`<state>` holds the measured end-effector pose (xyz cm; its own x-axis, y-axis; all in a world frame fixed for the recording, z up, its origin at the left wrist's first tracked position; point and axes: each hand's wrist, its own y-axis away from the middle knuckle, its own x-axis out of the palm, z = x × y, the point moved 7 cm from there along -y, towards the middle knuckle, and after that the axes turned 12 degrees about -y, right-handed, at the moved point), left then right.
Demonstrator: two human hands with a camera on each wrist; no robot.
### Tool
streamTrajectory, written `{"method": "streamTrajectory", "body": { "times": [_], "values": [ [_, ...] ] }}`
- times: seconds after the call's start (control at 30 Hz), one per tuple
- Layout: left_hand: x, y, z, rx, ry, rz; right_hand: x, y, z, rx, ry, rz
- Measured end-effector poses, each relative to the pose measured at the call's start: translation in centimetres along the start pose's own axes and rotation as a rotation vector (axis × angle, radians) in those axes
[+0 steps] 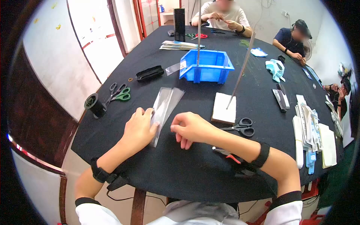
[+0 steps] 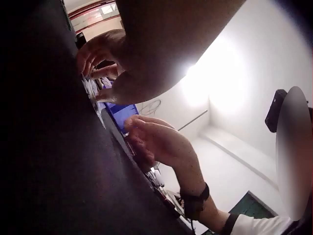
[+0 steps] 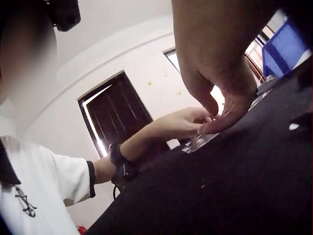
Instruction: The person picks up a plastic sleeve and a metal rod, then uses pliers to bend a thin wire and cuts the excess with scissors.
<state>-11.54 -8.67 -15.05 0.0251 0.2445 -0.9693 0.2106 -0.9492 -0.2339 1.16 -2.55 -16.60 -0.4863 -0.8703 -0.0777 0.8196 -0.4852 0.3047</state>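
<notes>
Clear plastic sleeves (image 1: 167,105), long and flat in an overlapping, slightly fanned stack, lie on the black-covered table in front of me. My left hand (image 1: 138,129) holds their left side near the lower end, thumb and fingers bent over the plastic. Just right of the stack hovers my right hand (image 1: 191,129), its fingers loosely curled and nothing visible in them. In the right wrist view, the right hand's thumb and forefinger (image 3: 230,110) form a ring close to the left hand (image 3: 188,120). The left wrist view shows the sleeves (image 2: 93,90) edge-on under the left fingers.
Beyond stand a blue bin (image 1: 208,71) and a white block (image 1: 224,108) with an upright rod. Scissors lie left (image 1: 122,94) and right (image 1: 245,126); red-handled pliers (image 1: 232,157) sit below my right forearm. A spool (image 1: 95,107) is left, paper strips (image 1: 309,127) right. Other people sit around.
</notes>
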Motion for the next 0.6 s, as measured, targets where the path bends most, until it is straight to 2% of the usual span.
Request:
{"method": "streamTrajectory", "body": {
  "times": [0.1, 0.23, 0.3, 0.43, 0.5, 0.6],
  "values": [
    [-0.7, -0.4, -0.3, -0.017, -0.054, 0.044, -1.5, 3.2, 0.8, 0.026, 0.136, 0.072],
    [-2.1, -0.9, -1.6, 0.085, -0.06, -0.043, -6.1, 7.4, -0.1, 0.178, 0.305, 0.107],
    [-2.6, -1.3, -3.0, 0.117, -0.01, -0.014, -9.7, 9.0, 0.0, 0.244, 0.441, 0.022],
    [-3.1, -2.2, -6.1, 0.172, 0.154, 0.103, -19.7, 10.0, -1.1, 0.284, 0.461, -0.258],
    [-2.7, -2.4, -7.6, 0.211, 0.244, 0.165, -24.6, 10.0, -1.8, 0.376, 0.539, -0.403],
    [-1.6, -2.8, -9.5, 0.301, 0.302, 0.193, -31.9, 9.0, -2.4, 0.353, 0.562, -0.646]
  ]
}}
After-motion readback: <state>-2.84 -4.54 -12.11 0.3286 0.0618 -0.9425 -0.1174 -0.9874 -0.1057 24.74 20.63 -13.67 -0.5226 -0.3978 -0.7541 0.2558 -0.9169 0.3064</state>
